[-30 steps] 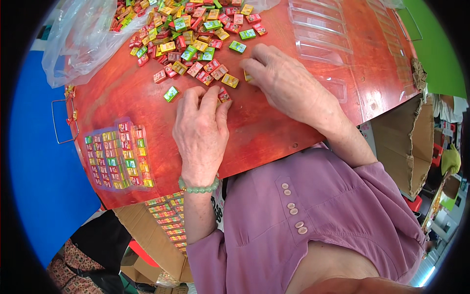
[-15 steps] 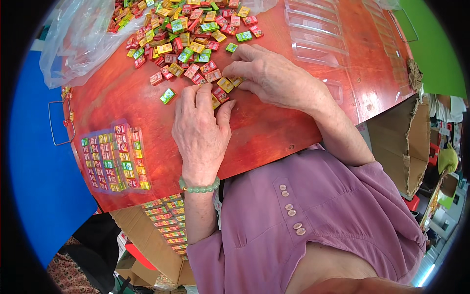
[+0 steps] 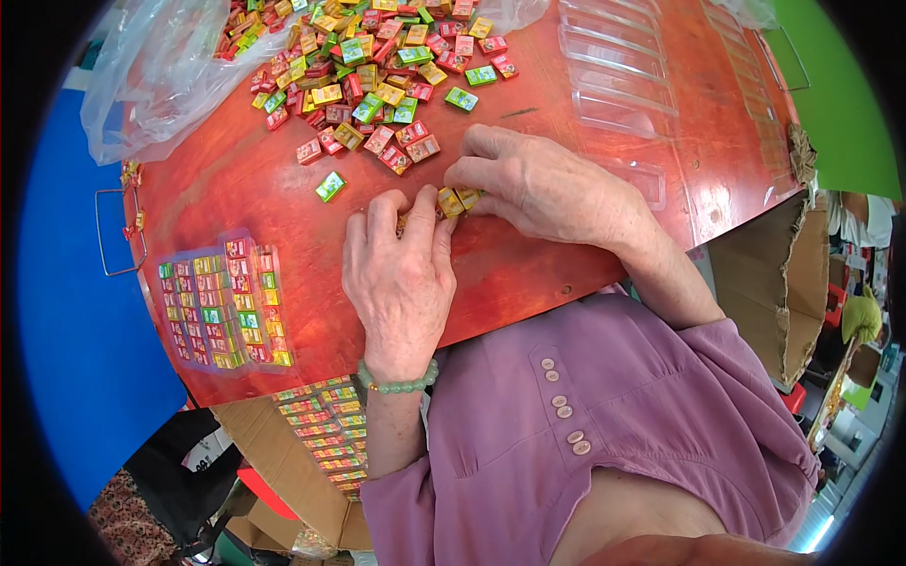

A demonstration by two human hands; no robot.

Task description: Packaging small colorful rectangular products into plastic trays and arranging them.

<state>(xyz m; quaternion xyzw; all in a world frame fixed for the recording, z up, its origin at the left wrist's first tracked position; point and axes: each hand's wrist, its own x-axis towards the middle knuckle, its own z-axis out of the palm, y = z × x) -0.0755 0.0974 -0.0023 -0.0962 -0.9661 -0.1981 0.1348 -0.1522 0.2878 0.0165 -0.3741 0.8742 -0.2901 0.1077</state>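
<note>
On the red tabletop (image 3: 528,255), a short row of small boxes (image 3: 450,203), yellow where it shows, lies between my two hands. My left hand (image 3: 401,274), below a green bead bracelet (image 3: 398,377), closes its fingers on the row's left end. At the right end, my right hand (image 3: 543,189) pinches the row between thumb and fingers. Part of the row is hidden under the left fingers. A few red boxes (image 3: 396,156) lie just beyond, at the near edge of a large mixed pile of red, yellow and green boxes (image 3: 377,57). One green box (image 3: 330,186) lies apart on the left.
A clear tray filled with boxes (image 3: 236,363) lies at the left table edge. Clear trays with slots (image 3: 618,71) lie at the far right. A plastic bag (image 3: 142,104) sits far left. Cardboard cartons (image 3: 755,274) stand below the table, the left one holding filled trays (image 3: 326,434).
Both hands have drawn nearer to me and closer together, bringing the row of boxes away from the pile. A green box by the right fingers now lies uncovered.
</note>
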